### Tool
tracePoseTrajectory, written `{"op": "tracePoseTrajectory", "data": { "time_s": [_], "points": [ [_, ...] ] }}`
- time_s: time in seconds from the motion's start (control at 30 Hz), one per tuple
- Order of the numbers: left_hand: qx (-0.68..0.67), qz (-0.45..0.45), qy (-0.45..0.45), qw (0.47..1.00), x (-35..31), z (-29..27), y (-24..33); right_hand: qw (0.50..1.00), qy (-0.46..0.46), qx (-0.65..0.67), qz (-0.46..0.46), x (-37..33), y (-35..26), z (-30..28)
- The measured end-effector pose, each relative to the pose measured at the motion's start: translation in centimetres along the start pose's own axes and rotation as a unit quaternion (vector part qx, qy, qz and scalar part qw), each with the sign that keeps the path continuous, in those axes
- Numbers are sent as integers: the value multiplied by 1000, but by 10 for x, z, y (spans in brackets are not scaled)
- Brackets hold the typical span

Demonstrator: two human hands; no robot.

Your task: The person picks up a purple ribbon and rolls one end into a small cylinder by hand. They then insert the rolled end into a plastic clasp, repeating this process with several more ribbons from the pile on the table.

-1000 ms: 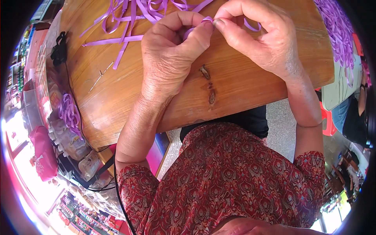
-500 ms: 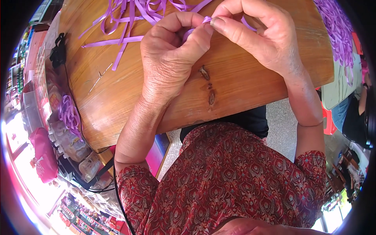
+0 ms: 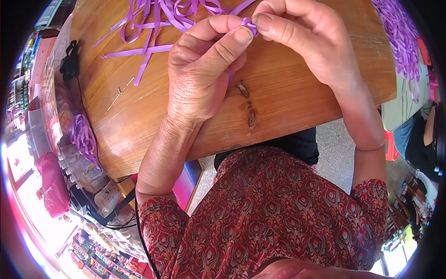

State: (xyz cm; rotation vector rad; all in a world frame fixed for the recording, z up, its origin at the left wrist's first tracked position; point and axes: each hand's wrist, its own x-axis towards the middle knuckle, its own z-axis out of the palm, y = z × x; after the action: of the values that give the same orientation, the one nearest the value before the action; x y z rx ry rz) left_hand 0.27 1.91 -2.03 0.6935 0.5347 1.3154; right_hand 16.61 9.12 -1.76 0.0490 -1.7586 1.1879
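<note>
Between my two hands, over the far part of the wooden table [image 3: 288,93], is a small folded piece of purple ribbon [image 3: 251,26]. My left hand [image 3: 204,60] pinches it between thumb and forefinger, and a bit of purple shows below the curled fingers. My right hand [image 3: 302,42] grips its right side with thumb and forefinger; the exact fold is partly hidden by the fingertips. Beyond my left hand lie several loose purple ribbon strips [image 3: 151,37]. A thin metal needle-like tool [image 3: 120,92] rests on the tabletop to the left.
A large bunch of purple ribbons [image 3: 399,37] hangs over the table's right side, above a pale table [image 3: 403,109]. Another purple ribbon bundle [image 3: 82,135] hangs at the left beside a black cable [image 3: 86,97]. A pink bag [image 3: 52,183] is farther left. Another person [image 3: 420,144] is at the far right.
My left thumb has shifted and more of the folded ribbon now shows between the fingertips. The right thumb and forefinger have moved slightly right and stay pinched.
</note>
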Motion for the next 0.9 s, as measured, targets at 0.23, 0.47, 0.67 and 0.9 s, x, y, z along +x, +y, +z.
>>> {"op": "tracePoseTrajectory", "data": {
  "time_s": [0.23,0.47,0.67,0.9],
  "points": [
    [65,-13,12,998,-5,2,5,930,54,-299,206,20,-65,24],
    [9,6,31,999,-5,1,4,939,33,-272,208,24,-68,21],
    [36,-14,-7,999,-5,-6,4,931,38,-270,244,24,-67,21],
    [42,-13,2,999,-3,-3,0,928,50,-300,214,20,-68,20]
  ]
}}
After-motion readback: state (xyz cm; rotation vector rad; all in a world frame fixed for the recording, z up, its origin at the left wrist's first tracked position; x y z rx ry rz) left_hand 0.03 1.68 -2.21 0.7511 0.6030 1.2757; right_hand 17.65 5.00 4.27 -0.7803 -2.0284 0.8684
